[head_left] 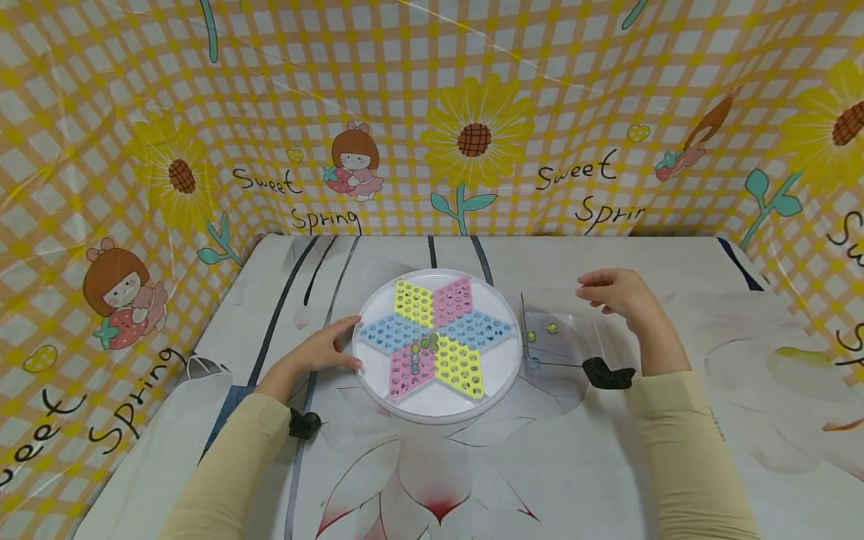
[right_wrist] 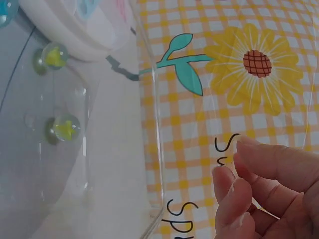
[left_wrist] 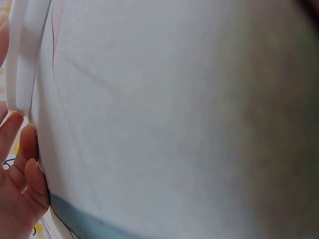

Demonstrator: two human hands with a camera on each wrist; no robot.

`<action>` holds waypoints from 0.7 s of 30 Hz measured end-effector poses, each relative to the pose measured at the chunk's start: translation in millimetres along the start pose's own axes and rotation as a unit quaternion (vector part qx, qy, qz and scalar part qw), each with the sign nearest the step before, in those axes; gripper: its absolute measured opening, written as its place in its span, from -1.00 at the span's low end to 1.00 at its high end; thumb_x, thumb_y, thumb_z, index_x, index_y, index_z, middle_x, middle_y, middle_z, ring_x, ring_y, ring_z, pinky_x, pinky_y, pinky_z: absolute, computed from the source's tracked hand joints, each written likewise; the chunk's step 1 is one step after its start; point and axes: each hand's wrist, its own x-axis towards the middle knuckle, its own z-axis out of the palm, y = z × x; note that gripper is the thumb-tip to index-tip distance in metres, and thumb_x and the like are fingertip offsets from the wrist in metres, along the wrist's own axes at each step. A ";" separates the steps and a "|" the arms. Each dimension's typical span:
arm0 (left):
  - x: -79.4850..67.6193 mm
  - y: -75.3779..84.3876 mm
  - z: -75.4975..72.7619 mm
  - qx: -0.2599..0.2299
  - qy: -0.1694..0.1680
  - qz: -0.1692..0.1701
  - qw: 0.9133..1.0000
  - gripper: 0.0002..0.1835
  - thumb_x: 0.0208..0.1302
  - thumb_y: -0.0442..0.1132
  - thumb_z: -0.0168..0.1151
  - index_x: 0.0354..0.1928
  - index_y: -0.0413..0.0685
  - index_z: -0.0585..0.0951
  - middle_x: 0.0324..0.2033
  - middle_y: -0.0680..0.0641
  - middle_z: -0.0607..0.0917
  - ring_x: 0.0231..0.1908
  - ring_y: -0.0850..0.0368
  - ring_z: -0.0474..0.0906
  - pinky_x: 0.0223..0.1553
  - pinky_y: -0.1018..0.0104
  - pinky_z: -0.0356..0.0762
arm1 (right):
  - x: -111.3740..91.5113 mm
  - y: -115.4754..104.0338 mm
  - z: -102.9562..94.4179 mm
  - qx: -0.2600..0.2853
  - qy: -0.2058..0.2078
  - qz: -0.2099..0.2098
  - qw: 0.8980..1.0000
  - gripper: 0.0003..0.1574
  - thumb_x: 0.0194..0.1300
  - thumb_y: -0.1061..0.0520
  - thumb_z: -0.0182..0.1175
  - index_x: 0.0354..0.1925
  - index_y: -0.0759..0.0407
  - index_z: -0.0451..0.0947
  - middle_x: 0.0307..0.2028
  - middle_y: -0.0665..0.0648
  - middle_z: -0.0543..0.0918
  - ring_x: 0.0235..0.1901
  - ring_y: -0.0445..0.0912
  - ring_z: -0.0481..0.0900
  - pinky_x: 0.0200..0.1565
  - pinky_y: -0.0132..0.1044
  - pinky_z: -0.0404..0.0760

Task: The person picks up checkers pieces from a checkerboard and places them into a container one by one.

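A round white Chinese checkers board [head_left: 499, 375] lies on the table, with a star of pink, yellow and blue holed points. Several glass marbles [head_left: 415, 358] sit in its pink front point and near the centre. My left hand [head_left: 322, 347] touches the board's left rim, thumb and fingers spread; the left wrist view shows its fingers [left_wrist: 36, 179] at the rim. To the right stands a clear plastic box [head_left: 570, 337] holding two yellow-green marbles [right_wrist: 66, 128] and a blue marble [right_wrist: 5, 14]. Over its far right side hovers my right hand [head_left: 621, 296], fingers loosely bent, nothing visible between them.
A white floral cloth [head_left: 432, 480] covers the table. Behind and beside it hangs a yellow checked curtain [head_left: 398, 90] with sunflowers. At the left table edge lies a pale item with a dark opening [head_left: 205, 367], its kind unclear. Black wrist mounts [head_left: 607, 373] sit by both cuffs.
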 end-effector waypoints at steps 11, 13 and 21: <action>1.7 -0.8 -0.7 0.013 0.005 0.006 1.000 -0.01 -0.06 -0.04 0.42 0.39 -0.07 0.10 0.13 -0.19 0.34 -0.39 0.09 0.31 -0.37 0.29 0.30 | -2.3 -34.8 31.6 0.000 -0.020 -0.052 0.998 -0.48 0.28 0.04 0.10 0.12 0.29 0.39 -0.08 0.27 0.52 -0.19 0.02 0.44 -0.25 -0.30 0.43; 1.9 -0.6 -0.6 0.016 0.005 0.005 1.000 -0.01 -0.05 -0.03 0.42 0.39 -0.07 0.10 0.13 -0.19 0.35 -0.39 0.09 0.31 -0.37 0.29 0.31 | -2.1 -42.8 40.5 0.001 -0.029 -0.060 0.998 -0.50 0.27 0.08 0.10 0.12 0.29 0.39 -0.07 0.28 0.51 -0.19 0.04 0.43 -0.25 -0.30 0.43; 1.7 -1.2 -0.4 0.019 0.007 0.005 1.000 -0.01 -0.06 -0.02 0.42 0.38 -0.08 0.10 0.09 -0.20 0.37 -0.38 0.08 0.31 -0.37 0.29 0.30 | 4.5 -66.3 74.1 0.010 -0.069 -0.081 0.994 -0.50 0.21 0.12 0.17 0.09 0.31 0.43 -0.10 0.24 0.52 -0.23 -0.02 0.40 -0.26 -0.30 0.46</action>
